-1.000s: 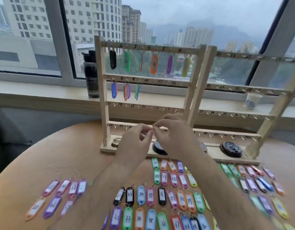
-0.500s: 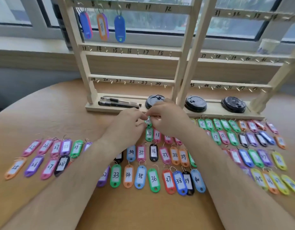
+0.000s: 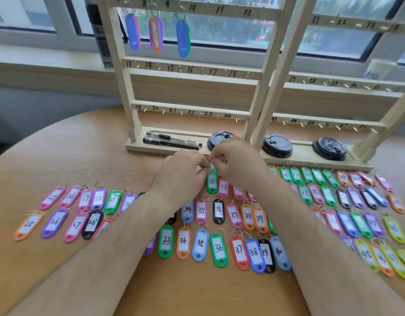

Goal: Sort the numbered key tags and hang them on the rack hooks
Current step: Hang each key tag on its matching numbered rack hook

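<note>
While the left hand (image 3: 183, 179) and the right hand (image 3: 239, 166) meet near the far edge of the tabletop (image 3: 82, 142), the fingers (image 3: 200, 163) of both are curled, pinching a green key tag (image 3: 212, 168), number hidden, just beyond the green tag marked 10 (image 3: 212, 182). The step in hand appears to be pick-up. The next move calls for lifting this tag to its matching hook on the rack (image 3: 114, 65), probably the position marked 10 (image 3: 192, 8), and slipping its ring over.
</note>
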